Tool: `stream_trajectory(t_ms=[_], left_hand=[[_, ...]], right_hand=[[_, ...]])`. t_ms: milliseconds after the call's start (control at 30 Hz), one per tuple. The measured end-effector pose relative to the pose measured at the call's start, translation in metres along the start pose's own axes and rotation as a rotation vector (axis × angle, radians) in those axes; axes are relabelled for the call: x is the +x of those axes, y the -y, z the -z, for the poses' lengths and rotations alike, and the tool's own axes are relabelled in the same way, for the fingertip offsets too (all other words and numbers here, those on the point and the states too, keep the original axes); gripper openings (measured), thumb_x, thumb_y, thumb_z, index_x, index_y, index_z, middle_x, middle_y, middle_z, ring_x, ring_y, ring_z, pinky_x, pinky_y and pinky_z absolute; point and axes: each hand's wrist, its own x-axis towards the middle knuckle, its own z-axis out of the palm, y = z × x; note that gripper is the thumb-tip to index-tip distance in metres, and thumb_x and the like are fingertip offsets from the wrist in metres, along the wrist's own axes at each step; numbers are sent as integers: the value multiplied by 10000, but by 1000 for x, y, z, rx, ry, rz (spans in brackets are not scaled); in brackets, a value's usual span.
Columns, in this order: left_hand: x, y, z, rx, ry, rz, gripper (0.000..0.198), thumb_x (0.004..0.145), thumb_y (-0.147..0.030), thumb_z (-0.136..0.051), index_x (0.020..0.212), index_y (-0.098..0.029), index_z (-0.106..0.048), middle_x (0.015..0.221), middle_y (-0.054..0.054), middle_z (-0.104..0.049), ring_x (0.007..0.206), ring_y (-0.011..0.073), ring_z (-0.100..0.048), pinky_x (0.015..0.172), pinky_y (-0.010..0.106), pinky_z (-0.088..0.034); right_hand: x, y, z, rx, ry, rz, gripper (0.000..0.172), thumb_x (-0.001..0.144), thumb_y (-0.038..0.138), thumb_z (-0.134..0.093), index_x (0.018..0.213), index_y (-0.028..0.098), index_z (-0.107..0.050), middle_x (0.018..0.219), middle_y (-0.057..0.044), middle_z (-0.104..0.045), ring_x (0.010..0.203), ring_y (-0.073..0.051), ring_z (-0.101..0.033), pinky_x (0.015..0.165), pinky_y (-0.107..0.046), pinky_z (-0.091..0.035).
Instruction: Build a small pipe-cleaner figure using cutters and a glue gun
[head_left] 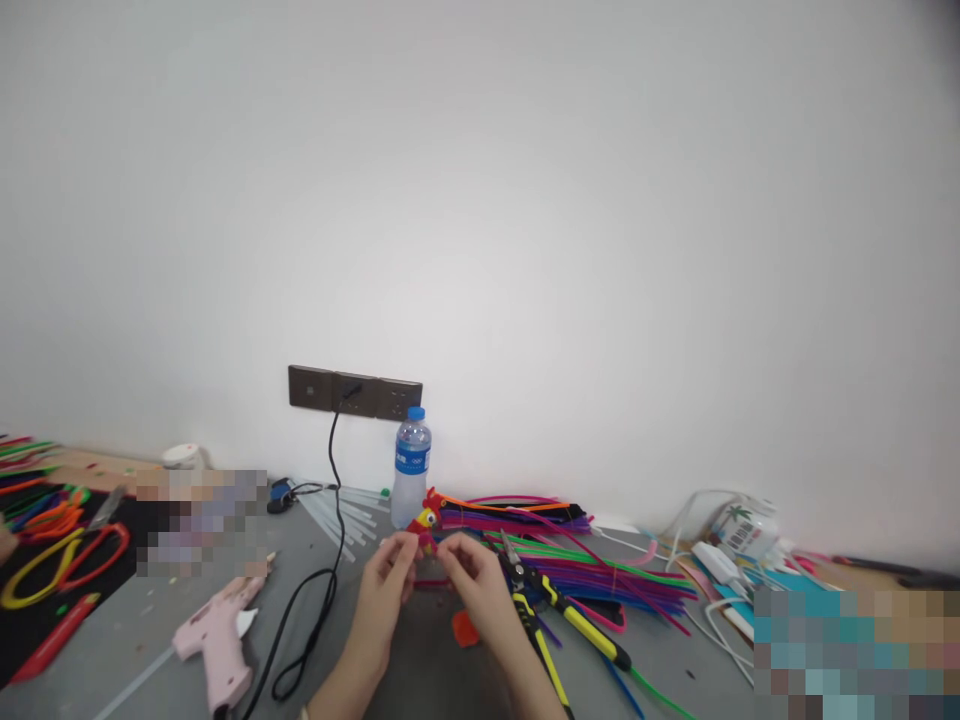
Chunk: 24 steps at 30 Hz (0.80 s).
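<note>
A small red and yellow rooster figure with a googly eye, apparently of pipe cleaner, is held up between my two hands. My left hand pinches its left side with thumb and forefinger. Close at its right side, the fingertips of my right hand are pinched together by its lower part. The figure's lower end is partly hidden by the fingers. An orange-red piece lies on the grey table beside my right wrist.
Yellow-black pliers and bundled pipe cleaners lie right. On the left are a pink glue gun, its black cable, glue sticks and scissors. A water bottle stands behind. Another person's hand shows far left.
</note>
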Motion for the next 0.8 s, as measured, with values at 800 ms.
stream_trajectory(t_ms=[800], left_hand=[[4,-9,13,462,537,34,306,714,-423,-691,623,-141,-616,552,-57,-439,542,102,-341,518,231,-235]], right_hand=[[-6,12,43,-320,177,-31,118,768,218,-624,665,164,-603,545,64,-424,521,-103,-389,504,-219,-288]])
